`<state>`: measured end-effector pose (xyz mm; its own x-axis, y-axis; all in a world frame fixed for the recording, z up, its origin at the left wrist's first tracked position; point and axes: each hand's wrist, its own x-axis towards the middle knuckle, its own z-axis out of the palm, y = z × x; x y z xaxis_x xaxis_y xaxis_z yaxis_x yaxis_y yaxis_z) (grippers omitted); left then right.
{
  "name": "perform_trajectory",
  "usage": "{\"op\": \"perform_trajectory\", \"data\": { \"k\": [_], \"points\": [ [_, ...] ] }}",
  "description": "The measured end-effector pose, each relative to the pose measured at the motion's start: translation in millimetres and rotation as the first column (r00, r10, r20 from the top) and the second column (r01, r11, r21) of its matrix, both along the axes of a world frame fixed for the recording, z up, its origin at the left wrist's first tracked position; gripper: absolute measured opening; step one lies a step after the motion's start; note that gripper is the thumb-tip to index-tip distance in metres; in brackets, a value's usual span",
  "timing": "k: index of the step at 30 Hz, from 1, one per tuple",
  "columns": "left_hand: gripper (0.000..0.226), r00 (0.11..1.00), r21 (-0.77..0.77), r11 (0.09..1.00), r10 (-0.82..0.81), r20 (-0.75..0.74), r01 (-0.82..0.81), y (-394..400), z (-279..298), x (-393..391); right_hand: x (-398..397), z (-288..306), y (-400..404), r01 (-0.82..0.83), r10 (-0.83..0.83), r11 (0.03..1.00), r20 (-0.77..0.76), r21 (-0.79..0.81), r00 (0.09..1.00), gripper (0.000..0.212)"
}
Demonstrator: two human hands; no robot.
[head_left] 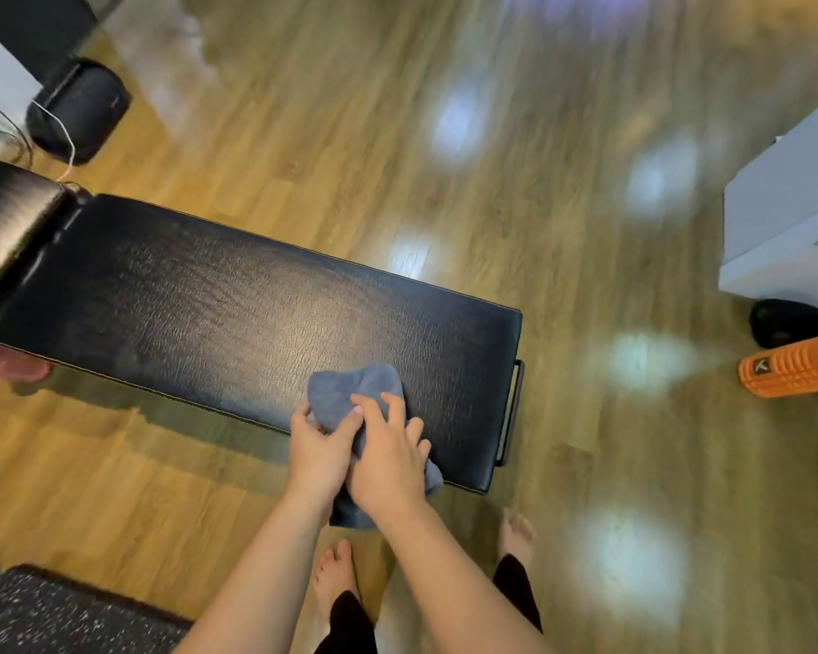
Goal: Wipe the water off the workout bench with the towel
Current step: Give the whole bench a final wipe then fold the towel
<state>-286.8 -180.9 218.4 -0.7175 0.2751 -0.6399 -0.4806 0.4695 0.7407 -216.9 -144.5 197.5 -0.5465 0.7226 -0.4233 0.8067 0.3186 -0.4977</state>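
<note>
A long black padded workout bench (237, 295) runs from the left edge to the right of centre over a wooden floor. A bunched grey-blue towel (350, 389) rests on the bench's near edge toward its right end, with part of it hanging below the edge. My left hand (319, 448) grips the towel's left side. My right hand (388, 457) presses on top of the towel, fingers spread over it. Blur keeps me from making out any water on the pad.
An orange foam roller (794, 370) lies on the floor at the right, by a white cabinet (785, 228). A black round object with a white cable (79, 108) sits at the far left. A speckled dark mat (67, 616) lies at the bottom left. My bare feet stand below the bench.
</note>
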Motion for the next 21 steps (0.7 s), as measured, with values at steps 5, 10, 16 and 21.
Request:
{"op": "perform_trajectory", "data": {
  "k": [5, 10, 16, 21],
  "points": [
    [0.011, 0.963, 0.088, 0.986, 0.115, 0.243, -0.140, 37, 35, 15, 27, 30, 51, -0.148, 0.152, 0.987, -0.074, 0.059, 0.986, 0.059],
    [0.022, 0.953, 0.109, 0.961, 0.228, 0.201, -0.253, 62, 73, 55, 74, 73, 112, -0.189, 0.056, 0.922, -0.367, -0.337, 0.928, 0.076],
    [0.026, 0.892, 0.272, 0.859, 0.366, 0.264, -0.433, 54, 130, 131, 110, 131, 170, -0.057, -0.124, 0.764, -0.233, -0.642, 0.965, 0.098],
    [0.038, 0.871, 0.418, 0.765, 0.440, 0.216, -0.490, 56, 179, 154, 121, 184, 184, -0.226, -0.017, 0.708, -0.336, -0.669, 0.942, 0.054]
  ]
}}
